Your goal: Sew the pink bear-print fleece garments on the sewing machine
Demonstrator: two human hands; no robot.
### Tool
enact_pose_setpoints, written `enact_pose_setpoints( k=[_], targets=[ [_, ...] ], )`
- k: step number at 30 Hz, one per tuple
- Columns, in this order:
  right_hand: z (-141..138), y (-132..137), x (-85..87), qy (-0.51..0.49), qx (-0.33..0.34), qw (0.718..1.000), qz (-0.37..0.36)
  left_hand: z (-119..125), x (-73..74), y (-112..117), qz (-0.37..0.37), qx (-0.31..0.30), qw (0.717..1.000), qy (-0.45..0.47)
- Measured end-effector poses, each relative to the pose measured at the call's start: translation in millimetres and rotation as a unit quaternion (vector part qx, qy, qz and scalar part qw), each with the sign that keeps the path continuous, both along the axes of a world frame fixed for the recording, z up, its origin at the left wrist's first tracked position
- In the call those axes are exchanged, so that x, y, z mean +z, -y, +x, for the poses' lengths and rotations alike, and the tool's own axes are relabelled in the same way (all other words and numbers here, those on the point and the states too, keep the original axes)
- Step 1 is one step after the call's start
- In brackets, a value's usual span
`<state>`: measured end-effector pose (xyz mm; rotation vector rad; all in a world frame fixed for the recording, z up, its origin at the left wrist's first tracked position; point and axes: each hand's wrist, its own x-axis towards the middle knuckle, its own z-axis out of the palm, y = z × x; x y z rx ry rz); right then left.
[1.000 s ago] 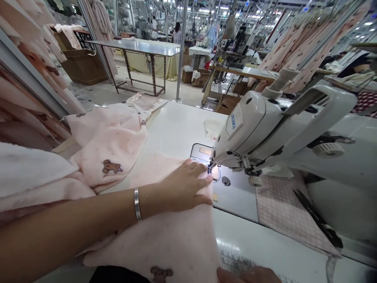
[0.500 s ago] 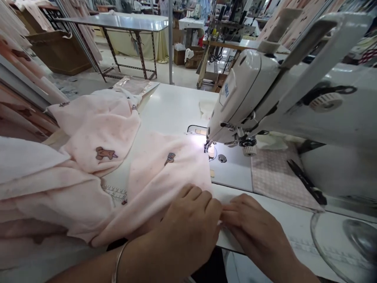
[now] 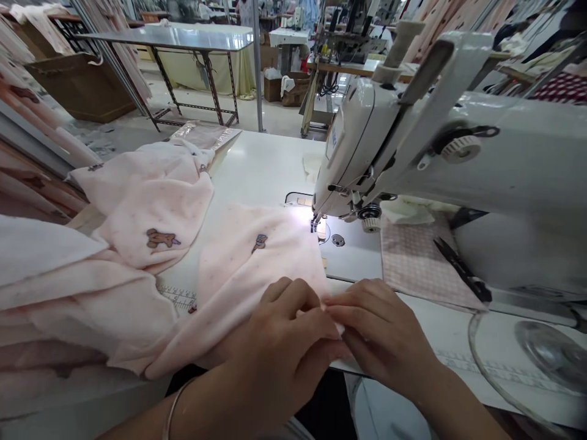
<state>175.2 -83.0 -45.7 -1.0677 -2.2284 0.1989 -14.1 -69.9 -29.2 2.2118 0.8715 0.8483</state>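
A pale pink fabric piece (image 3: pixel 257 256) with small bear patches lies on the white sewing table (image 3: pixel 270 171), its right edge running up to the needle of the white sewing machine (image 3: pixel 413 153). My left hand (image 3: pixel 284 342) and my right hand (image 3: pixel 380 333) meet at the near end of that edge, fingers curled and pinching the fabric between them. A silver bangle sits on my left wrist.
More pink fabric (image 3: pixel 147 201) is heaped at the left of the table. A checked cloth (image 3: pixel 422 263) and black snips (image 3: pixel 461 269) lie under the machine arm. A clear round dish (image 3: pixel 527 360) sits at the right. Steel tables and cardboard boxes stand behind.
My left hand came back from the needle to the near edge of the fabric. My right hand rose into view and joined it. Both now pinch the edge a little higher.
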Motion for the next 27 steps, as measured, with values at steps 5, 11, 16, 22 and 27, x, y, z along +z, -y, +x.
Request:
enact_pose_setpoints(
  k=[5, 11, 16, 22, 27],
  targets=[
    [-13, -1, 11.5, -0.026, -0.063, 0.996, 0.064, 11, -5.4, -10, 0.111, 0.045, 0.991, -0.057],
    [-15, 9, 12.3, -0.012, -0.029, 0.996, 0.082, -10, 12.0, -54, 0.355, -0.102, 0.919, -0.137],
    [-6, 27, -7.1, 0.062, -0.015, 0.997, 0.054, -22, 24.2, -38, 0.183, -0.197, 0.929, -0.253],
    [-4, 26, -3.2, 0.090, -0.011, 0.993, 0.073, -18, -12.8, -29, 0.224, -0.133, 0.927, -0.270],
    [1, 24, -1.5, 0.160, -0.001, 0.982, 0.097, -24, -22.2, -36, 0.240, -0.140, 0.923, -0.267]
  ],
)
